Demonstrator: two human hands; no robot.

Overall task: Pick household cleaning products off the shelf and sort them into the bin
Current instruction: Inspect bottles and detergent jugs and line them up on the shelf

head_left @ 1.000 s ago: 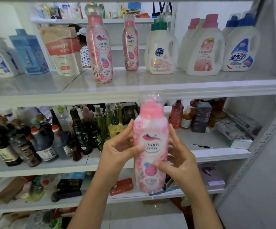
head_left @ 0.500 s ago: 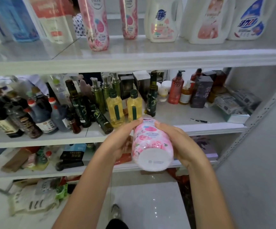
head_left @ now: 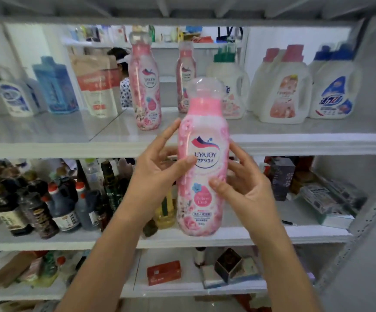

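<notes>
Dark bottles (head_left: 25, 210) crowd the middle shelf (head_left: 47, 242) at left. The left grip (head_left: 157, 163) curls round the upright pink bottle (head_left: 205, 131), thumb on its label. The bottle is held up in front of the shelves. The right grip (head_left: 245, 183) clasps its other side, thumb lower. White jugs (head_left: 281, 91) stand upper right.

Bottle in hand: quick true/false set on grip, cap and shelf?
1. The left hand and right hand hold the bottle upright. True.
2. Its cap is off. False: the clear cap is on.
3. Two matching bottles stand on the upper shelf. True.
4. A bin is in view. False: none shows.
</notes>
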